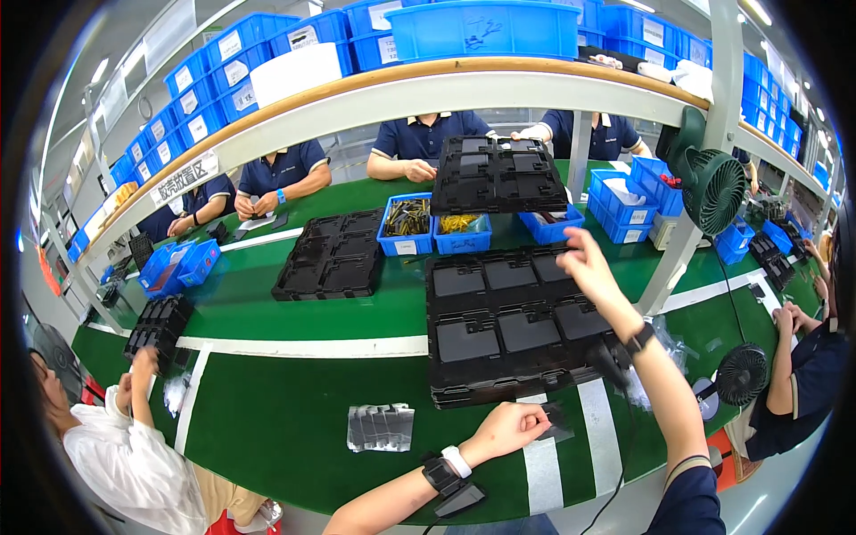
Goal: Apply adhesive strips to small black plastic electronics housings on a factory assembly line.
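My left hand (510, 430) rests on the green table near the front edge, its fingers closed on a small clear plastic bag (555, 421). My right hand (584, 259) is stretched forward over the far right of a black moulded tray stack (508, 330), fingers loosely curled toward a small blue bin (551, 225); I cannot make out anything in it. The tray holds dark flat parts in its pockets. A fan of grey plastic bags (382, 427) lies left of my left hand.
Two blue bins (435, 227) with small parts stand behind the tray, with a raised black tray (497, 174) above them. Another black tray (334, 254) lies at left. Small fans (713, 183) (742, 374) stand at right. Several people sit around the table.
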